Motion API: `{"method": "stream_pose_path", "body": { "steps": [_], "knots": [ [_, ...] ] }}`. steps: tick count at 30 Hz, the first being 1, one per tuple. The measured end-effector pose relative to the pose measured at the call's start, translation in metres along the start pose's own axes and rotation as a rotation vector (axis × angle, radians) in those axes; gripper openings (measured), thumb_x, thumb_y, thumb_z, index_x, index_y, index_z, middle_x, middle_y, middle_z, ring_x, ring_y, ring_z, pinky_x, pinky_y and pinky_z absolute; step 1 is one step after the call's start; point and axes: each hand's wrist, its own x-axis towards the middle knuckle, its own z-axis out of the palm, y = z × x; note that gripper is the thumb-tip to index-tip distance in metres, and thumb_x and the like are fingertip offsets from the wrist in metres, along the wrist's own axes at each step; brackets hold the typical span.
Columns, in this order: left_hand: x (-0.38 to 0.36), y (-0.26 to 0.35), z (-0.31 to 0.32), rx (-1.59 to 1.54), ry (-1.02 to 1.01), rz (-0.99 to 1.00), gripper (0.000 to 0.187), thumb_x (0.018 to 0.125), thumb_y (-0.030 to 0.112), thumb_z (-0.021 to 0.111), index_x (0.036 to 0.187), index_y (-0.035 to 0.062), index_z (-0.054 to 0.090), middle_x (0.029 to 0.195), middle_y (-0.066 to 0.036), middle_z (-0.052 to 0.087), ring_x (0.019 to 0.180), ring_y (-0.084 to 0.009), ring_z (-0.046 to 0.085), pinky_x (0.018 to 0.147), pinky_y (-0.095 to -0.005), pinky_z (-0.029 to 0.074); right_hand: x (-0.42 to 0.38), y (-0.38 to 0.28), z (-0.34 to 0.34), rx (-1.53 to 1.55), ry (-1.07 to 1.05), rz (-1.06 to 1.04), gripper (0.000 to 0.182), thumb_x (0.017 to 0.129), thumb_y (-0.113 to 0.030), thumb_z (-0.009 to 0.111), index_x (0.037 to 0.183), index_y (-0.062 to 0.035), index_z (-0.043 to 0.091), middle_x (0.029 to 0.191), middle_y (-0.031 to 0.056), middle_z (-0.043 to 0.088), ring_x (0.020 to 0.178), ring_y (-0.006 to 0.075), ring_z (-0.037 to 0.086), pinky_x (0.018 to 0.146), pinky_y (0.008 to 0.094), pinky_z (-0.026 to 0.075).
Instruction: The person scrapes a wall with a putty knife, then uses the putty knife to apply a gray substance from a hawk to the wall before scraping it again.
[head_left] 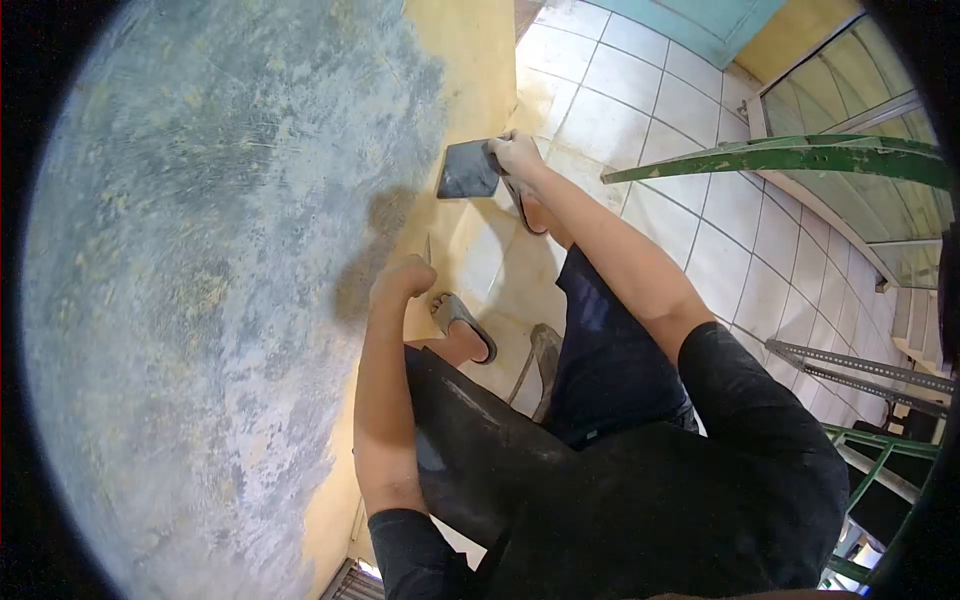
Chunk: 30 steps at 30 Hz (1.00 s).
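My left hand [405,278] is closed close to the wall, its fingers wrapped round a thin tool [429,247] seen nearly edge-on; only a narrow strip shows above the fist. My right hand [516,155] grips the right edge of a dark flat board [468,170], which is held out in front near the wall's lower yellow part. Blotchy grey-blue coating covers much of the wall [230,250], with an uneven edge against the yellow surface.
Green metal legs [780,158] reach in from the right over the white tiled floor [690,195]. A grey perforated metal bar [860,370] lies lower right. Glass-panelled frames [850,90] and a light-blue door [700,25] stand beyond. My sandalled feet are below.
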Motion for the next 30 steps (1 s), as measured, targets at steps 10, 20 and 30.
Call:
{"method": "stream_pose_path", "body": {
  "steps": [10,20,30],
  "knots": [
    [-0.098,-0.075,0.020,-0.066,0.455,0.471,0.036,0.092,0.026,0.047,0.105,-0.0043,0.062,0.096,-0.033,0.062,0.093,-0.0494,0.059,0.080,-0.0524,0.047,-0.023,0.044,0.037,0.799,-0.299,0.384,0.013,0.087,-0.005,0.064,0.099,0.0001,0.060,0.095,0.0090,0.065,0.082,0.0215,0.066,0.072,0.0340,0.055],
    [-0.178,-0.058,0.065,-0.435,0.618,0.033,0.044,0.099,0.039,0.044,0.119,0.0012,0.053,0.090,-0.032,0.062,0.085,-0.0513,0.058,0.071,-0.0544,0.044,-0.041,-0.002,0.063,0.733,0.202,0.502,0.031,0.087,-0.016,0.063,0.105,0.0082,0.058,0.105,0.0212,0.065,0.097,0.0294,0.063,0.086,0.0406,0.048],
    [-0.151,-0.072,0.074,-0.540,0.722,0.114,0.045,0.099,0.041,0.044,0.123,0.0031,0.053,0.099,-0.028,0.064,0.095,-0.0485,0.059,0.081,-0.0495,0.047,-0.019,0.010,0.099,0.243,0.468,0.069,0.031,0.080,-0.013,0.062,0.103,0.0073,0.059,0.094,0.0221,0.066,0.090,0.0298,0.066,0.080,0.0377,0.050]
  ]
}}
